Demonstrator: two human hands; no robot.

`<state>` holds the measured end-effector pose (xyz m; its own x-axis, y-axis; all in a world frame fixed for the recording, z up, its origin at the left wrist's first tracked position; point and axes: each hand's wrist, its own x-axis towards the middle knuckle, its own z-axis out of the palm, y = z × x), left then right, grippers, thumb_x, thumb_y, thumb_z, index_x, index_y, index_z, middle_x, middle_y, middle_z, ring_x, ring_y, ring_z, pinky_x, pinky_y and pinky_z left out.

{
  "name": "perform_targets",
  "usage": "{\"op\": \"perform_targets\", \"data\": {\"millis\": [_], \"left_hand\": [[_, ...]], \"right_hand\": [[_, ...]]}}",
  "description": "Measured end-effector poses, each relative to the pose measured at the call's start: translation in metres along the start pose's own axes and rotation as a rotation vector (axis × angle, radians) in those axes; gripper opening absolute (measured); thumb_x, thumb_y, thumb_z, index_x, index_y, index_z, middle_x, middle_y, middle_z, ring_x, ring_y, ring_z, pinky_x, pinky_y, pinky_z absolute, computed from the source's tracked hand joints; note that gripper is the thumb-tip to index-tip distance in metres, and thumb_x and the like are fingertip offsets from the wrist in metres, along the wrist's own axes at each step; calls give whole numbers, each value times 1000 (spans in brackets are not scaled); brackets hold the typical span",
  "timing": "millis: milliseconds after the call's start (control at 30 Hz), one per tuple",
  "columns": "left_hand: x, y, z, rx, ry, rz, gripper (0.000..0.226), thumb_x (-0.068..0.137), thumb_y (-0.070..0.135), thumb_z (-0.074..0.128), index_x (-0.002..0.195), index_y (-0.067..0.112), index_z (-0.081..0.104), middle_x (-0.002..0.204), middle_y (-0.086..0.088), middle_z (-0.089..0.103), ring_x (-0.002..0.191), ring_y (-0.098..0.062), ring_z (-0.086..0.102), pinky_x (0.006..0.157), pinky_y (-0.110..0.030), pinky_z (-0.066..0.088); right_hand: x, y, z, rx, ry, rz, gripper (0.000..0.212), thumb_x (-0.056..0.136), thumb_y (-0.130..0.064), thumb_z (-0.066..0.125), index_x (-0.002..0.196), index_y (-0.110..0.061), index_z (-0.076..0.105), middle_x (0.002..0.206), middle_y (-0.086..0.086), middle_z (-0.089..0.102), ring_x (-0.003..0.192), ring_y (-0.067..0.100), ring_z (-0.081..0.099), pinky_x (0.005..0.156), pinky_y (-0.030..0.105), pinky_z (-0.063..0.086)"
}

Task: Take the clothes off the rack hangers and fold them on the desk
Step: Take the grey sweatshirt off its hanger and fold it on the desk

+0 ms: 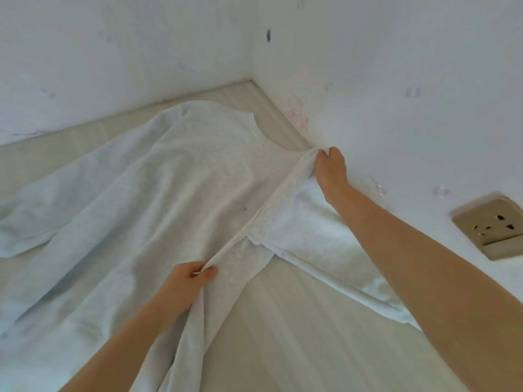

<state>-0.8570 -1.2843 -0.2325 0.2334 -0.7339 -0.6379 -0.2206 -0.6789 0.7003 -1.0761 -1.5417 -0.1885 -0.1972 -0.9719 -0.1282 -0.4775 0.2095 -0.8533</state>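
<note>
On the desk (283,321), left hand (184,281) and right hand (332,168), fingers curled, both pinching the sweatshirt (175,182) fold.

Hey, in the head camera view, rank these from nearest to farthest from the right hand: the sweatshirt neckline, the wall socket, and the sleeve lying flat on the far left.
Measured from the right hand:
1. Sweatshirt neckline: just left of the hand, towards the wall corner.
2. Wall socket: to the right, set in the right wall.
3. Left sleeve: far left, flat on the desk.

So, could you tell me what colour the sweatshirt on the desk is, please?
Very pale heather grey sweatshirt, plain; head view.
</note>
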Motion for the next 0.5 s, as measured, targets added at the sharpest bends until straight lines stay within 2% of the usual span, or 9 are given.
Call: {"op": "perform_targets", "data": {"millis": [100, 167, 233, 333, 400, 500], "left_hand": [[16, -14, -19, 46, 118, -24, 23, 94, 25, 62, 75, 14, 69, 72, -2, 68, 64, -16, 62, 57, -25, 47], [20, -24, -23, 155, 85, -13, 17, 92, 20, 62, 76, 17, 68, 71, 1, 66, 63, -12, 59, 56, -21, 44], [20, -34, -26, 206, 60, -5, 13, 87, 16, 65, 74, 20, 66, 70, 3, 63, 62, -9, 57, 54, -18, 42], [13, -38, -27, 256, 25, -24, 7, 81, 18, 69, 81, 23, 64, 79, 4, 64, 71, -9, 59, 56, -16, 42], [7, -40, -25, 367, 5, -32, 10, 78, 24, 70, 82, 25, 61, 82, 5, 62, 74, -9, 58, 57, -17, 42], [-8, -42, -19, 555, 8, -17, 17, 77, 31, 67, 87, 25, 54, 84, 7, 58, 75, -10, 57, 65, -25, 50]], "right_hand": [[10, 3, 41, -61, -37, 94, 30, 101, -18, 33, 123, -4, 48, 106, 9, 52, 98, 24, 50, 90, 38, 43], [13, 11, 59, -134, -119, 114, 34, 102, -17, 34, 132, -4, 42, 109, 9, 48, 99, 23, 48, 87, 36, 40], [14, 17, 73, -313, -211, 83, 40, 101, -15, 37, 139, -5, 35, 123, 15, 51, 110, 29, 51, 86, 35, 38], [9, 14, 80, -677, -293, -35, 52, 99, -13, 43, 145, 2, 22, 137, 23, 46, 124, 38, 48, 95, 39, 40], [1, 11, 84, -930, -259, -144, 56, 96, -12, 49, 141, 9, 23, 138, 25, 42, 126, 38, 45, 99, 40, 41], [-31, 3, 89, -1257, -122, -300, 72, 92, -14, 55, 146, 9, 12, 148, 25, 27, 135, 42, 31, 106, 42, 37]]}}
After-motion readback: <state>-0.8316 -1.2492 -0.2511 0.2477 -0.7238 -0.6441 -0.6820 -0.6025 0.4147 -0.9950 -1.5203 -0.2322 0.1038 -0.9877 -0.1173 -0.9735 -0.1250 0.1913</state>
